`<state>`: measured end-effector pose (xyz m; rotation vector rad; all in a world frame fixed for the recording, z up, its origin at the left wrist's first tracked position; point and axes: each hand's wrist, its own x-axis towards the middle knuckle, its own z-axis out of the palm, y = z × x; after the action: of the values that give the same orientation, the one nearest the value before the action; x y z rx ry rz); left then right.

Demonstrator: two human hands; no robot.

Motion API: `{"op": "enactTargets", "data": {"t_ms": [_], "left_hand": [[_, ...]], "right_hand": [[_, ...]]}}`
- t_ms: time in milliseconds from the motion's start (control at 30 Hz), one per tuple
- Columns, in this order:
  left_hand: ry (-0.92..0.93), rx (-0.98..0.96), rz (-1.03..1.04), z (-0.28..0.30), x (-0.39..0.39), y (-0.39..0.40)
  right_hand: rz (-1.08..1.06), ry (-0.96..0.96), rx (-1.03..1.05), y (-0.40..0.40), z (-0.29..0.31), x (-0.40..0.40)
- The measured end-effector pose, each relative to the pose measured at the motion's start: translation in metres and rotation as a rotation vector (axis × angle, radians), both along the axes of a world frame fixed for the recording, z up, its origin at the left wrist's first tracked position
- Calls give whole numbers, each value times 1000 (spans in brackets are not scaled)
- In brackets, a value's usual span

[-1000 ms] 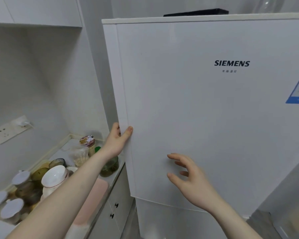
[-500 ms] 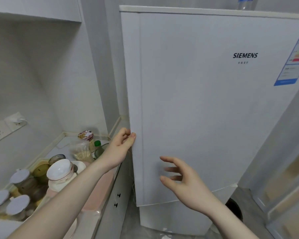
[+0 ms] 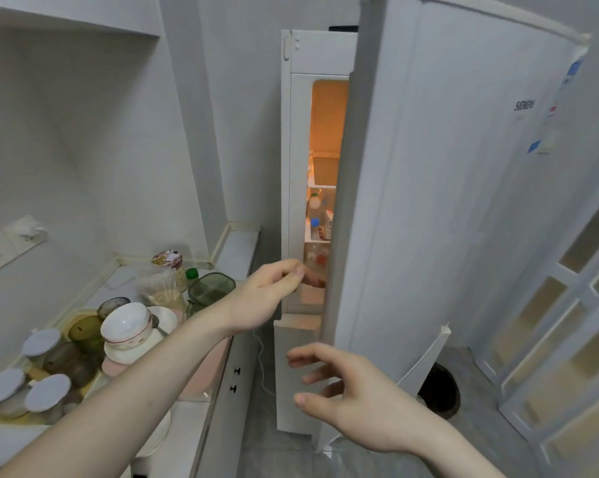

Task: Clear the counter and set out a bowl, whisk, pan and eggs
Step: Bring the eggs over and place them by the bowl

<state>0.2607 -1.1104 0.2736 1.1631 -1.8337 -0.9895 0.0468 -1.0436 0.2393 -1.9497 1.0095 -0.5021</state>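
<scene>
The white fridge door point(image 3: 446, 201) stands partly open, and a lit gap point(image 3: 325, 167) shows shelves with bottles and cartons. My left hand point(image 3: 267, 294) is at that gap at waist height, its curled fingers reaching to the door's inner edge. My right hand point(image 3: 353, 398) hovers lower in front of the door edge with its fingers spread and nothing in it. A white bowl point(image 3: 127, 322) sits stacked on plates on the counter point(image 3: 237, 250) at the left. No eggs, whisk or pan can be made out.
The counter holds several lidded jars point(image 3: 43, 339), a green glass container point(image 3: 210, 289), a bag of food point(image 3: 162, 291) and a pink board point(image 3: 205, 374). A black bin point(image 3: 439, 391) stands on the floor behind the door. A white panelled door is at the right.
The fridge door has swung open to the right, drawn by my left hand, and the lit inside now shows. My right hand stays open and has dropped a little.
</scene>
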Motion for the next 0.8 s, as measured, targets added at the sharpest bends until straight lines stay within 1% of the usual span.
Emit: {"op": "enactTargets", "data": {"t_ms": [133, 267, 467, 667, 800], "left_hand": [[-61, -31, -72, -3, -12, 5], [-75, -70, 18, -10, -8, 0], [-61, -37, 129, -26, 2, -10], [-49, -13, 136, -32, 0, -11], [-93, -14, 109, -38, -10, -14]], "right_hand": [[-40, 41, -26, 12, -4, -1], [-108, 44, -47, 18, -8, -2], [-294, 47, -109, 9, -19, -12], [-421, 23, -113, 5, -20, -46], [-513, 10, -97, 9, -25, -74]]}}
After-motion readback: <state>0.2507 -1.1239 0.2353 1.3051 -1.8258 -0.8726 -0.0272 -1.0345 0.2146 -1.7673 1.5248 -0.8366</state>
